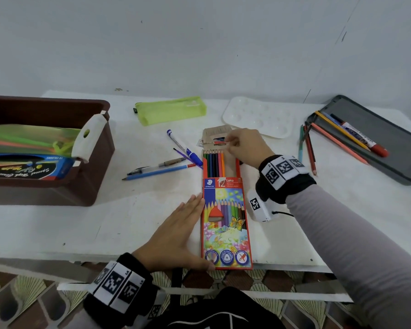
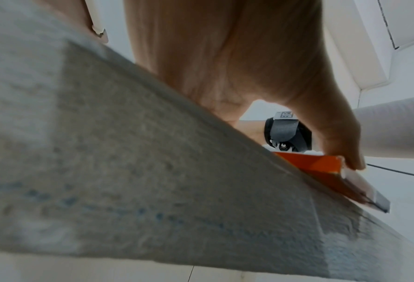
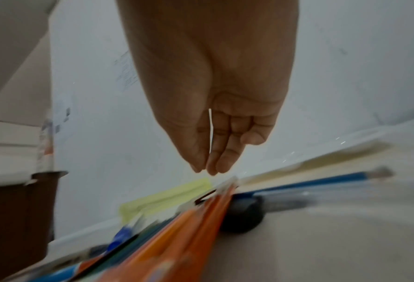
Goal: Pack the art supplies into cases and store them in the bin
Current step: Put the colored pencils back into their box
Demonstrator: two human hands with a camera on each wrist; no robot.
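Note:
An orange colored-pencil box (image 1: 226, 222) lies flat near the table's front edge, with its top flap (image 1: 215, 136) folded open and several pencil tips (image 1: 212, 162) sticking out. My left hand (image 1: 188, 233) lies flat along the box's left side with fingers straight. Its thumb (image 2: 343, 148) presses the box's near end (image 2: 309, 164). My right hand (image 1: 231, 142) hovers over the flap. Its fingers (image 3: 204, 170) are straight and close together just above the pencils (image 3: 189, 229), holding nothing I can see.
A brown bin (image 1: 90, 186) with supplies stands at the left. A green pencil case (image 1: 171, 110) and a white palette (image 1: 259, 117) lie at the back. Loose pens (image 1: 161, 167) lie left of the box. At the right are loose pencils (image 1: 309, 150) and an open grey case (image 1: 377, 143).

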